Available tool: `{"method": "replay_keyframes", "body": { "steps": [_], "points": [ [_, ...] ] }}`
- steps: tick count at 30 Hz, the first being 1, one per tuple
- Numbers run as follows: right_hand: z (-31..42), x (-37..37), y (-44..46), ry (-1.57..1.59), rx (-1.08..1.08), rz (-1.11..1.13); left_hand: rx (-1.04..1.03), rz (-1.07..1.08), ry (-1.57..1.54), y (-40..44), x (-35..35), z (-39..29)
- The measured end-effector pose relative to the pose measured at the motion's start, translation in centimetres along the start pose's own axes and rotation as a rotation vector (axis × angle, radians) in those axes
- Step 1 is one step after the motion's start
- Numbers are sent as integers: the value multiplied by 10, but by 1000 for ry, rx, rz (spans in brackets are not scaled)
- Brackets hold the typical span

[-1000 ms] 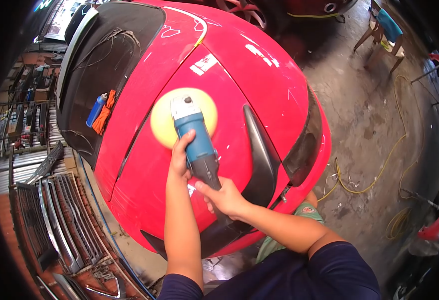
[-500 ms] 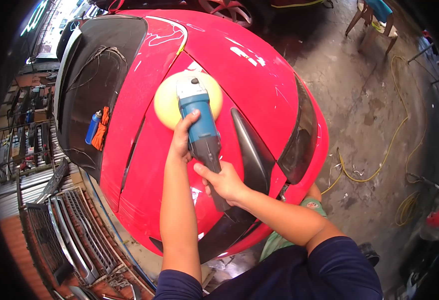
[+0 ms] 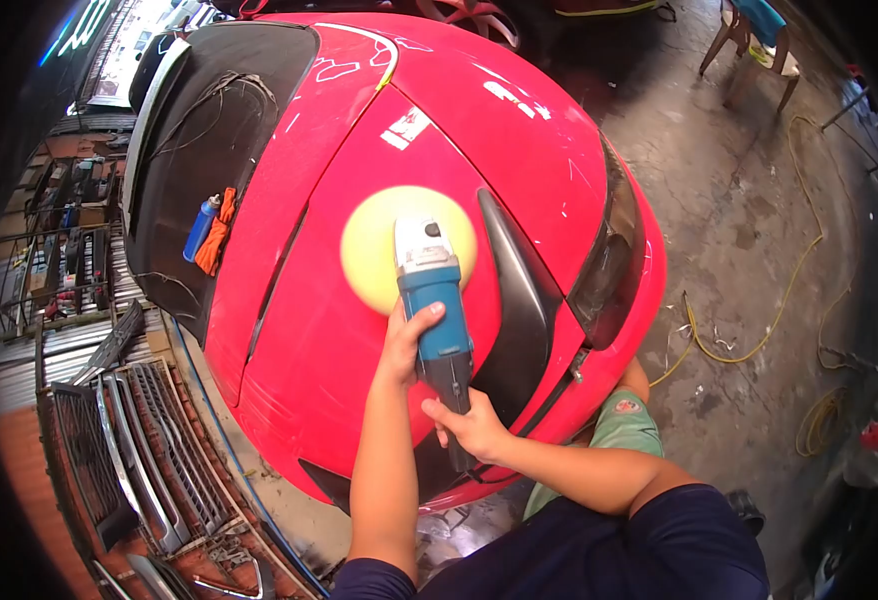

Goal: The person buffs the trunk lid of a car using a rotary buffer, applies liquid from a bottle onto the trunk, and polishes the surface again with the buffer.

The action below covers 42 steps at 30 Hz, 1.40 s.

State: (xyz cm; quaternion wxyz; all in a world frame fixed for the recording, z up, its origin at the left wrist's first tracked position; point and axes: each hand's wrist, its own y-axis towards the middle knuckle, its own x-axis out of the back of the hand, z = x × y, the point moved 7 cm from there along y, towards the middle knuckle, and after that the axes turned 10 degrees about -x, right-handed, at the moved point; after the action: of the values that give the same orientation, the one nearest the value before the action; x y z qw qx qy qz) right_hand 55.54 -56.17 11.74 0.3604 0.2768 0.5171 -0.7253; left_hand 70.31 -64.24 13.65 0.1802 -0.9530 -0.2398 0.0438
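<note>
My left hand [image 3: 409,345] is wrapped round the blue body of an angle polisher [image 3: 435,305], its thumb lying across the casing. Farther back, my right hand [image 3: 471,427] grips the dark rear handle. A round yellow polishing pad [image 3: 371,245], smooth and blurred at its edge, sits under the silver head. It lies over the red car panel [image 3: 329,330], left of a black curved trim piece [image 3: 519,300]. The pad's underside is hidden.
A blue bottle [image 3: 201,230] and an orange cloth [image 3: 217,235] rest on the dark windshield [image 3: 199,110]. Several car grilles [image 3: 149,450] lie at lower left. A yellow hose [image 3: 759,335] runs across the floor; a chair [image 3: 754,60] stands at upper right.
Both hands have drawn the polisher back toward my body and slightly right across the panel. The view has shifted a little. Both grips stay on the polisher.
</note>
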Motion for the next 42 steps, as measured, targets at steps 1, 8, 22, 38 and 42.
{"method": "replay_keyframes", "body": {
  "steps": [1, 8, 22, 38, 42],
  "points": [
    [-8, 1, -3, -19, -10, 4, -8, -23, -29, -11, 3, 2],
    [-1, 0, 13, -34, 42, 119, 47, -42, -48, -8, 6, -15],
    [71, 22, 43, 207, 107, 97, -22, 37, 188, 81, -55, -46],
    [41, 8, 32, 120, 45, 131, 1, -6, 118, 47, -23, -34],
    [31, -1, 28, 101, 24, 138, 2, -31, 88, 33, -8, -31]
  ]
}}
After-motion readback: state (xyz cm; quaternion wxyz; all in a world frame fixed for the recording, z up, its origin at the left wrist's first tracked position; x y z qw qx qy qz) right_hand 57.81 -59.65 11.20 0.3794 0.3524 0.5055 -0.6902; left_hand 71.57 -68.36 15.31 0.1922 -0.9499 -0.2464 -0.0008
